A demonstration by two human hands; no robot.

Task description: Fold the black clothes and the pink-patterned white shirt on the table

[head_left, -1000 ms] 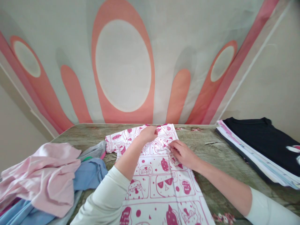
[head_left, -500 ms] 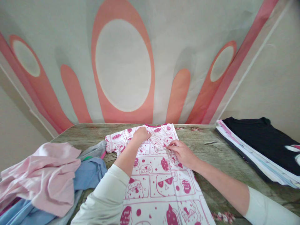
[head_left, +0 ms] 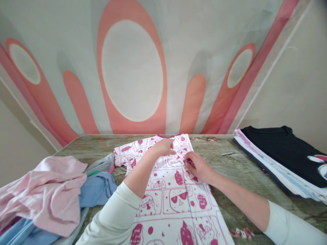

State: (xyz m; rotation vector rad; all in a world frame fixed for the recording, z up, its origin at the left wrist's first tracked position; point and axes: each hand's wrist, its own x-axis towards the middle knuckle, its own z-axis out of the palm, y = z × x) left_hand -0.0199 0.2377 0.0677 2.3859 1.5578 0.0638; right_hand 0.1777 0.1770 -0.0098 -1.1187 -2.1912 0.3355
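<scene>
A white garment with magenta cartoon prints [head_left: 176, 197] lies spread out before me, a magenta neckband at its far end. Its left short sleeve [head_left: 124, 154] sticks out sideways, while the right side is folded inward over the body. My left hand [head_left: 165, 148] hovers over the upper chest, thumb and fingers apart, holding nothing visible. On the folded right side, my right hand [head_left: 198, 166] pinches a small gathered bit of the fabric between thumb and fingers. The fingertips of both hands are close together.
Left of the garment is a loose heap of clothes: a pink one [head_left: 56, 190], a blue one [head_left: 97, 189] and a grey one [head_left: 102, 163]. A stack of folded clothes with a black shirt [head_left: 278, 146] on top sits at right on the wood-patterned table [head_left: 224, 160].
My left hand has moved right across the chest toward my right hand, and its fingers have opened. My right hand stays at the folded side, its fingers slightly more curled.
</scene>
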